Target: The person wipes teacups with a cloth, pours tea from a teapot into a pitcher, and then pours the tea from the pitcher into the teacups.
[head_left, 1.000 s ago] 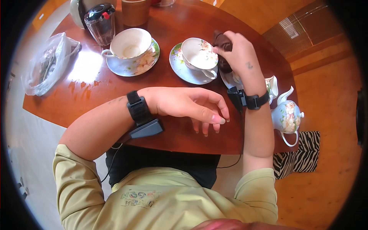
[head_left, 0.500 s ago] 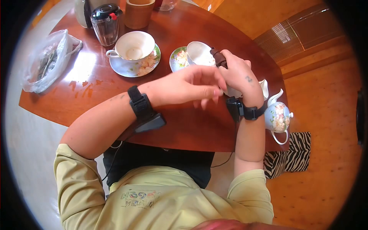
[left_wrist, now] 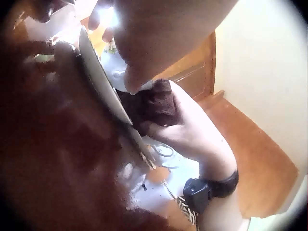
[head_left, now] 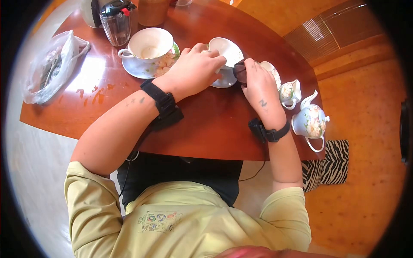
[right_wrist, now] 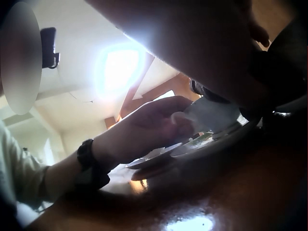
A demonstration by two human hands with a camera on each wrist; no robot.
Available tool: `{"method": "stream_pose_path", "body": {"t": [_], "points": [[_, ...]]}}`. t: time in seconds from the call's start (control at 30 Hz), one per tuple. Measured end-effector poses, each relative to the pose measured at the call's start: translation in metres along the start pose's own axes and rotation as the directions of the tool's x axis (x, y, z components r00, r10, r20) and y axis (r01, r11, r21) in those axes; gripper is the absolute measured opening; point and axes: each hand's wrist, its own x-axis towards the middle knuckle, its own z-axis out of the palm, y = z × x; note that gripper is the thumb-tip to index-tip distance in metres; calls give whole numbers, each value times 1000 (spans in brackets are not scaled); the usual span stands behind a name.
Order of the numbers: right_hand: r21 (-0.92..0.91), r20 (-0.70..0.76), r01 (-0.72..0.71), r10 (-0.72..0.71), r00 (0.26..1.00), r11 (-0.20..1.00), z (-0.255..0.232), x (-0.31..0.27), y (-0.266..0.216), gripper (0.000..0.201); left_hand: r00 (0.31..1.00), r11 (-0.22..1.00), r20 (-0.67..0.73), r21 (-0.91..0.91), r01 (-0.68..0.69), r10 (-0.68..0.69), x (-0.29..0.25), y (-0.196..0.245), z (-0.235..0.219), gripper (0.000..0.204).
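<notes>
Head view: left hand (head_left: 195, 71) curls over the near teacup (head_left: 224, 50) on its saucer (head_left: 223, 80); right hand (head_left: 258, 88) grips a dark cloth (head_left: 240, 72) just beside the cup. Bare table (head_left: 215, 124) lies toward the near edge; creamer (head_left: 290, 92) and teapot (head_left: 310, 122) crowd the right edge; a second cup (head_left: 148, 45) stands left.

Left wrist view: right-hand fingers (left_wrist: 159, 127) wrap the cloth (left_wrist: 156, 103) against the saucer rim (left_wrist: 103, 86).

Right wrist view: left hand (right_wrist: 154, 125) holds the cup (right_wrist: 207, 113); the cloth is indistinct.
</notes>
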Motion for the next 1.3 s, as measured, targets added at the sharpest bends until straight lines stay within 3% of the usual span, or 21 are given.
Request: {"method": "stream_pose_path", "body": {"t": [0.07, 0.2, 0.27, 0.37, 0.5, 0.57, 0.7, 0.8, 0.87, 1.0, 1.07, 1.1, 1.13, 1.2, 1.23, 1.3], "points": [[17, -20, 0, 0, 1000, 1000, 2, -4, 3, 27, 998, 996, 59, -84, 20, -15, 1, -1, 1, 30], [128, 56, 93, -101, 993, 987, -14, 0, 11, 36, 999, 996, 43, -85, 17, -13, 1, -1, 0, 28], [149, 228, 78, -111, 967, 986, -28, 2, 14, 38, 999, 996, 36, -91, 15, -12, 0, -1, 0, 29], [256, 313, 43, -125, 942, 966, -42, 6, 21, 31, 999, 995, 42, -92, 28, -24, -1, -1, 1, 29], [224, 390, 39, -126, 912, 974, -52, 5, 32, 39, 999, 995, 38, -97, 24, -21, -1, -1, 1, 28], [220, 563, -98, -44, 825, 971, -67, 8, 31, 44, 998, 996, 60, -81, 35, -31, 0, -1, 0, 29], [237, 565, -57, -90, 820, 970, -81, 5, 40, 47, 997, 994, 59, -96, 44, -39, 0, -1, 1, 29], [330, 565, -147, -71, 822, 932, -85, 3, 48, 45, 996, 991, 71, -121, 55, -47, 0, 0, 0, 29], [442, 562, -225, -73, 824, 869, -92, 4, 48, 40, 996, 992, 70, -106, 63, -56, -1, 0, 1, 29], [631, 454, -213, -132, 881, 746, -88, -4, 64, 47, 997, 991, 62, -117, 59, -52, -2, -1, 3, 29], [882, 403, -369, -63, 913, 295, -89, -9, 66, 48, 998, 992, 41, -113, 57, -53, -1, 0, 3, 30], [880, 404, -370, -57, 913, 297, -91, -13, 67, 48, 998, 992, 40, -116, 52, -48, -1, 0, 3, 30], [899, 336, -345, 80, 939, 271, -94, -18, 66, 48, 997, 991, 55, -115, 67, -61, -2, 1, 1, 30], [932, 187, -277, 345, 920, 232, -100, -31, 63, 49, 995, 990, 69, -114, 81, -74, -1, 2, -2, 30], [927, 117, -239, 382, 917, 291, -106, -39, 58, 51, 995, 991, 66, -106, 79, -72, -1, 2, -2, 30], [912, 107, -258, 421, 901, 320, -119, -55, 39, 51, 996, 993, 61, -94, 76, -71, -1, 2, -3, 31]]}}
